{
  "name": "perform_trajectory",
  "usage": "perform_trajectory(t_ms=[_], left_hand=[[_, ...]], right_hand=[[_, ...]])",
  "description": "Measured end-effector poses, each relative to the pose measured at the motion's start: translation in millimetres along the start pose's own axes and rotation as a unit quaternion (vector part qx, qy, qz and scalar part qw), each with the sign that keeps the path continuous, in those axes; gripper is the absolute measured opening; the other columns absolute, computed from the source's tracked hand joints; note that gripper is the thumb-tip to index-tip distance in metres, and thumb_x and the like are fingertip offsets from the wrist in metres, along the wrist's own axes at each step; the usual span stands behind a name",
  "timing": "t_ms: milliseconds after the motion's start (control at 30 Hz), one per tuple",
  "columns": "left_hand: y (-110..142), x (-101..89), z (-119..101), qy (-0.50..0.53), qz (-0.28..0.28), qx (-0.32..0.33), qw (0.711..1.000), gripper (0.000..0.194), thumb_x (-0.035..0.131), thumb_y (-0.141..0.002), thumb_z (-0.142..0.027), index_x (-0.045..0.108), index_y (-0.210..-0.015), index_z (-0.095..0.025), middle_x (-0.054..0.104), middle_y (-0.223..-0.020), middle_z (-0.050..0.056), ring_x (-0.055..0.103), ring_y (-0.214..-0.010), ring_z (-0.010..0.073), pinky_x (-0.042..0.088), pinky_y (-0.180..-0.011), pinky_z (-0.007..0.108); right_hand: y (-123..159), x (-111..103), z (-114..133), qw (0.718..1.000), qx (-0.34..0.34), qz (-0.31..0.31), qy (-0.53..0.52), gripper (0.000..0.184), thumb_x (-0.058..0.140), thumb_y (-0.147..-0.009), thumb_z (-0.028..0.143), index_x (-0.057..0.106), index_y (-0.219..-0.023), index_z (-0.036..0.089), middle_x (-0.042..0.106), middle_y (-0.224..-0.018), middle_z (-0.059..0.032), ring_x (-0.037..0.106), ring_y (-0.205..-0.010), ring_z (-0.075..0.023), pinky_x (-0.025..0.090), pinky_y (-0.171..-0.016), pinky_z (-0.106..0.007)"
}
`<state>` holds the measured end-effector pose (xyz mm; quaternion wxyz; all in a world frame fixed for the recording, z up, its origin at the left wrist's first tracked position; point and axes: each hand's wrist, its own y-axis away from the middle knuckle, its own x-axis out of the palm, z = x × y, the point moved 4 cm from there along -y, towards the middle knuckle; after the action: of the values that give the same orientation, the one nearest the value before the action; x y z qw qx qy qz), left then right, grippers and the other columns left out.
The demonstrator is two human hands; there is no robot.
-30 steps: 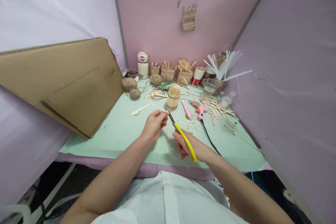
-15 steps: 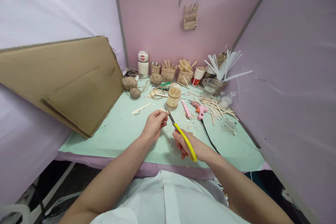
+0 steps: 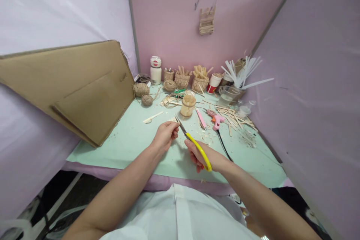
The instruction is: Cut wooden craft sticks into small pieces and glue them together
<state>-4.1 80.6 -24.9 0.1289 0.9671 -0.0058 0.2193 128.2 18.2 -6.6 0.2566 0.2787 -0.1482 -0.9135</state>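
In my right hand (image 3: 199, 153) is a pair of scissors with yellow handles (image 3: 197, 148), its blades pointing away and a little left. The blade tips lie right at the fingertips of my left hand (image 3: 166, 134). Thumb and fingers of that hand are pinched on a small pale wood piece (image 3: 173, 119), mostly hidden by the fingers and blades. Just beyond the blades stands a small round pot made of wooden sticks (image 3: 188, 105), with twine bands. A pink craft knife (image 3: 201, 119) lies right of it.
A pink glue gun (image 3: 217, 119) with a black cord lies to the right, near scattered wooden sticks (image 3: 233, 115). Twine balls (image 3: 141, 90), stick-filled baskets (image 3: 200, 83) and glue sticks (image 3: 242, 73) line the back. A large cardboard sheet (image 3: 92, 90) leans at left.
The view has shifted slightly, so the table things appear a little further right. Both hands keep their hold, and the scissor tips have moved slightly relative to the left fingertips.
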Motion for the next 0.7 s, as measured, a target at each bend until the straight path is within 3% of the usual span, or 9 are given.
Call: perform_trajectory(t_ms=[367, 700], left_hand=[[-5, -4.0, 2, 0.021, -0.002, -0.049, 0.999, 0.021, 0.068, -0.056, -0.02, 0.049, -0.057, -0.013, 0.046, -0.051, -0.005, 0.036, -0.042, 0.0011, 0.027, -0.041, 0.014], [-11, -7.6, 7, 0.023, 0.004, -0.056, 0.998, 0.024, 0.07, -0.054, -0.022, 0.047, -0.057, -0.013, 0.043, -0.05, -0.006, 0.034, -0.041, 0.0004, 0.025, -0.039, 0.013]], right_hand=[[-3, -1, 4, 0.996, 0.069, 0.039, 0.027, 0.063, 0.024, -0.081, 0.072, 0.039, -0.051, 0.018, 0.038, -0.039, 0.0037, 0.044, -0.03, -0.0096, 0.034, -0.035, -0.021], [-8, -2, -3, 0.998, 0.055, 0.04, 0.011, 0.064, 0.028, -0.08, 0.072, 0.039, -0.047, 0.019, 0.038, -0.036, 0.0032, 0.039, -0.026, -0.008, 0.033, -0.033, -0.021]])
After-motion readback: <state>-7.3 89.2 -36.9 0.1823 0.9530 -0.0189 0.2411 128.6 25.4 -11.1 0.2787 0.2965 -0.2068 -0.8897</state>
